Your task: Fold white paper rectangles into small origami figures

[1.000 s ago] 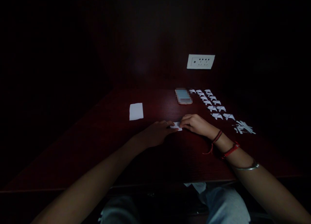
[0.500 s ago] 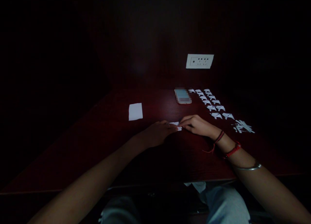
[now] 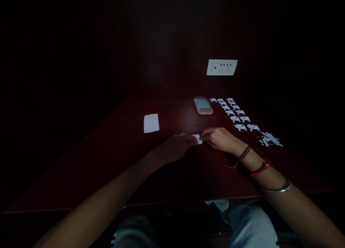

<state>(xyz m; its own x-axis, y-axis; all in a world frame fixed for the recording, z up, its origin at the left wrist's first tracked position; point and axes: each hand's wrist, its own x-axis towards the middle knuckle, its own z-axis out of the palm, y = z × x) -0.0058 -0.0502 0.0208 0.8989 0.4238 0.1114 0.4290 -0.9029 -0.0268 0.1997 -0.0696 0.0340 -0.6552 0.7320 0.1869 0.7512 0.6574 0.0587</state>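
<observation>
A small folded piece of white paper [image 3: 199, 139] lies on the dark red table between my hands. My left hand [image 3: 176, 146] holds it from the left, fingers closed together over that side and hiding part of it. At the paper's right edge, the bunched fingertips of my right hand [image 3: 219, 139] pinch it. The exact folds are too small and dim to make out. Farther off to the left, a flat white paper sheet [image 3: 151, 123] rests on the table, touched by neither hand.
Several folded white paper pieces [image 3: 240, 127] stand in two rows at the back right. Beside them is a loose pile of thin paper strips [image 3: 270, 139]. A phone [image 3: 204, 106], partly blurred out, lies behind my hands. A white socket plate [image 3: 222, 67] is on the wall.
My right fingertips have shifted slightly right along the paper, uncovering a bit more of it near its right edge. My left hand stays nearly in place; the whole view has moved slightly.
</observation>
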